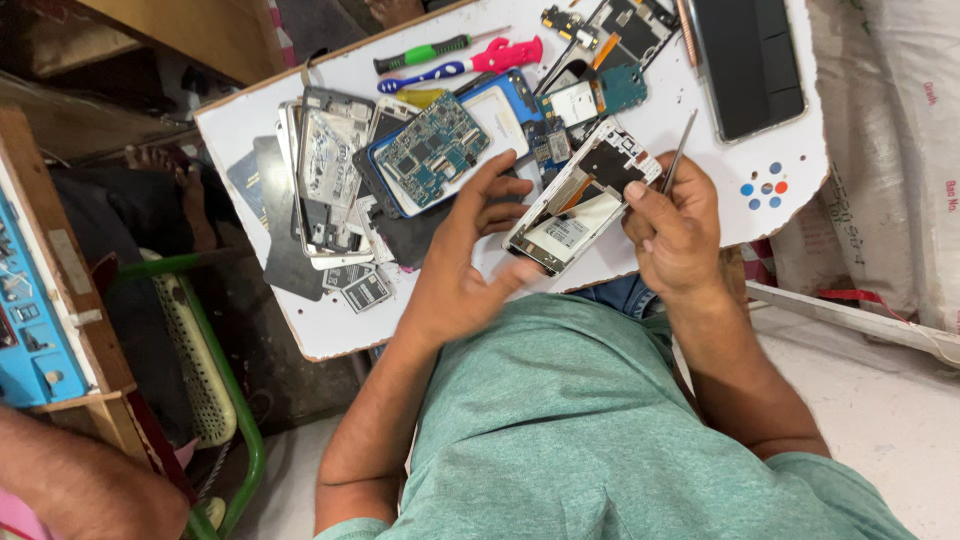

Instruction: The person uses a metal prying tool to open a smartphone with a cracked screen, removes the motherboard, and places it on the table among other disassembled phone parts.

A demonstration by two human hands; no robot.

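Two hands, left hand (470, 255) steadying opened phone (580, 195), right hand (672, 228) gripping tweezers (679, 150)

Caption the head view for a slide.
Left hand steadies an opened phone while the right hand holds a thin metal tool over it.

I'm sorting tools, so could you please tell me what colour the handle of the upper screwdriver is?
The screwdriver has a green handle with a black band, best seen in the head view.

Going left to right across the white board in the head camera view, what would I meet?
Pile of grey phone frames → blue circuit board → left hand → opened phone → right hand with a thin metal tool → dark tablet.
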